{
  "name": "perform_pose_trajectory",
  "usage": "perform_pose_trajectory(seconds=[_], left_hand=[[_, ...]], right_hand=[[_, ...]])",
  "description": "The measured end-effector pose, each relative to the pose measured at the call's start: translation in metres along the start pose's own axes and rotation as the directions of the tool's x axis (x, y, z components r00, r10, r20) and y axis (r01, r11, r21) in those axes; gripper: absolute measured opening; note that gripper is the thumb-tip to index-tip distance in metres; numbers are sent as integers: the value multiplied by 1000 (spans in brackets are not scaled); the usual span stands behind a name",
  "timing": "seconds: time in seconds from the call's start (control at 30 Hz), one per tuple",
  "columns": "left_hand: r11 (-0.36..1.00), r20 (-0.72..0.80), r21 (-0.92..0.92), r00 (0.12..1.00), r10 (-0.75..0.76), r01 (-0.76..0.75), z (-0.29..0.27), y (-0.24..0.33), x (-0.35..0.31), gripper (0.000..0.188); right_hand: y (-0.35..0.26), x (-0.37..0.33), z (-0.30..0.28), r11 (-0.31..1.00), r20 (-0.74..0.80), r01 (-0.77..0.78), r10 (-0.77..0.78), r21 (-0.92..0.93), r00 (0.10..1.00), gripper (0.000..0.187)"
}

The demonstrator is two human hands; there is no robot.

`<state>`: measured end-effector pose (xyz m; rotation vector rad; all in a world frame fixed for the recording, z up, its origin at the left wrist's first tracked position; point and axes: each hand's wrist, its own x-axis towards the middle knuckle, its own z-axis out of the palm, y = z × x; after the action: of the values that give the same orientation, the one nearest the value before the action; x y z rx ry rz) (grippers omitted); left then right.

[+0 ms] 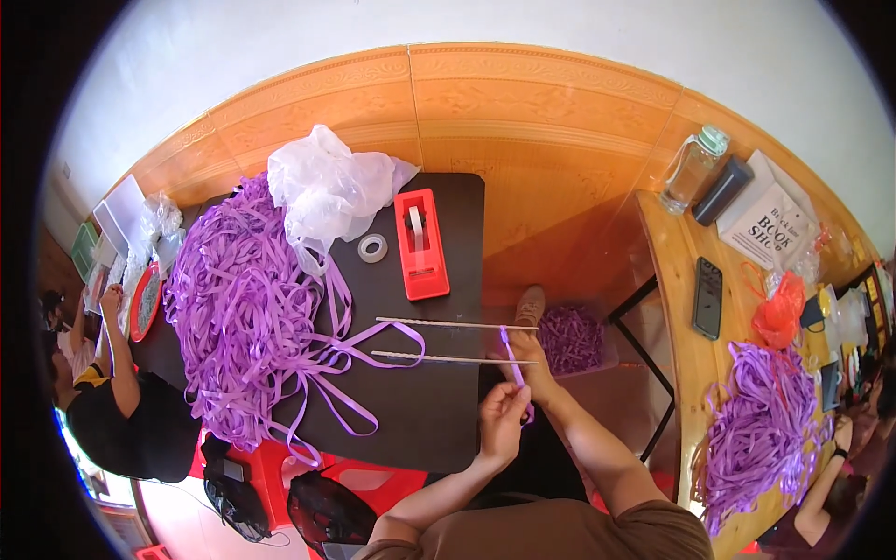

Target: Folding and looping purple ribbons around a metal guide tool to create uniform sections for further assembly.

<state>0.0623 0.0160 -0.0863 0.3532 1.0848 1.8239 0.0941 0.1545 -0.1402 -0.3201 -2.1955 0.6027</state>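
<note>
Two thin metal rods (457, 359) stick out side by side past the right edge of the dark table (392, 420). A purple ribbon (516, 369) runs from the rods' outer ends down to my left hand (502, 420), whose fingers are pinched on it. At the rod ends, my right hand (536, 362) is against the same ribbon with its fingers drawn together; rods and ribbon partly hide them. Another purple loop hangs round the rods nearer the table's middle. It trails from a big heap of purple ribbon (233, 308) on the left.
A red tape dispenser (422, 245), a tape roll (372, 248) and a white plastic bag (327, 187) lie on the table. Below its right edge is a bin of ribbon (571, 341). The wooden table (691, 373) at right bears a phone (707, 299) and bottles. Other people sit at both sides.
</note>
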Motion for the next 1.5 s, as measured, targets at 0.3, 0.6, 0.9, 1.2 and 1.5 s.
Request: perform_pose_trajectory(seconds=[0.3,0.6,0.9,1.2,1.5], left_hand=[[977,109,149,979,-171,154,-39,18,-67,6],[962,152,202,965,-215,183,-58,34,-104,7],[993,182,-17,977,-108,113,-67,40,-104,9],[948,274,-170,937,-216,268,-74,42,-109,10],[907,247,375,922,-298,192,-88,36,-106,17]], right_hand=[[-97,-52,-30,952,141,-219,192,213,971,15],[-148,-104,-26,518,368,-585,466,624,805,17],[-182,-129,-33,8,580,-845,724,535,374,19],[-182,-143,-29,63,642,-846,622,529,448,17],[-183,-146,-28,4,750,-873,510,488,421,15]])
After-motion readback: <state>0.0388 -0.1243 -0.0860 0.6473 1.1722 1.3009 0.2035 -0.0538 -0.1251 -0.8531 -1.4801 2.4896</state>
